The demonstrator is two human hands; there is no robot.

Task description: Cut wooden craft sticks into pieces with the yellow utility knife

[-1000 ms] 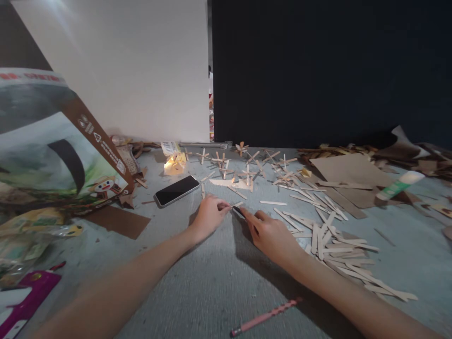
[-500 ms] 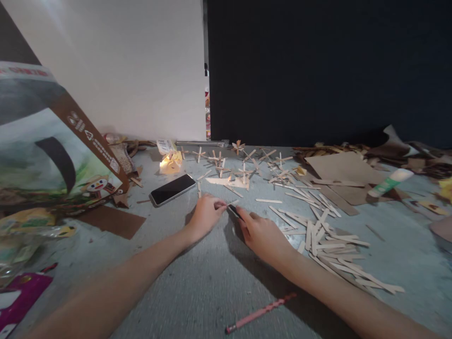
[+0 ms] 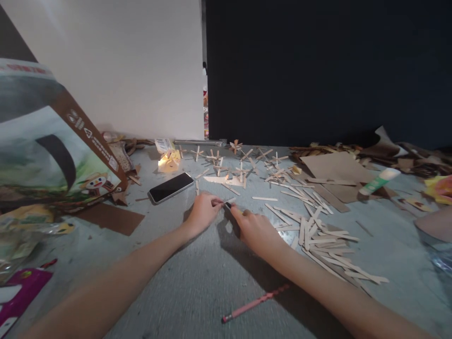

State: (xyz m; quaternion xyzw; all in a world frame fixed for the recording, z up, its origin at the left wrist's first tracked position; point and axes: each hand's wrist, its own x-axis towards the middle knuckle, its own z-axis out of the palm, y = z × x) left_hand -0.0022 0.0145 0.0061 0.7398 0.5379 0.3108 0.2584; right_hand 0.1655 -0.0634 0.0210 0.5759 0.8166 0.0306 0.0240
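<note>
My left hand (image 3: pixel 204 213) is closed, with thumb and fingertips pinching a pale wooden craft stick (image 3: pixel 230 200). Only a short length of the stick shows past the fingers. Opposite it, my right hand (image 3: pixel 257 231) is closed around a slim dark tool (image 3: pixel 228 205). The tool's tip meets or nearly meets the stick; its kind is hidden by the fingers. Just beyond both hands lie a loose craft stick (image 3: pixel 231 189) and a pale flat strip (image 3: pixel 215 180). Several crossed-stick pieces (image 3: pixel 220 165) stand farther back.
A phone (image 3: pixel 171 187) lies left of my hands. Loose craft sticks (image 3: pixel 326 241) are heaped on the right, near cardboard (image 3: pixel 332 165) and a glue stick (image 3: pixel 379 181). A pink pencil (image 3: pixel 252 305) lies in front. A large printed bag (image 3: pixel 45 146) stands at the left.
The view has shifted slightly. My right hand seems turned a little, and less of the dark tool shows. Both hands keep their grips close together.
</note>
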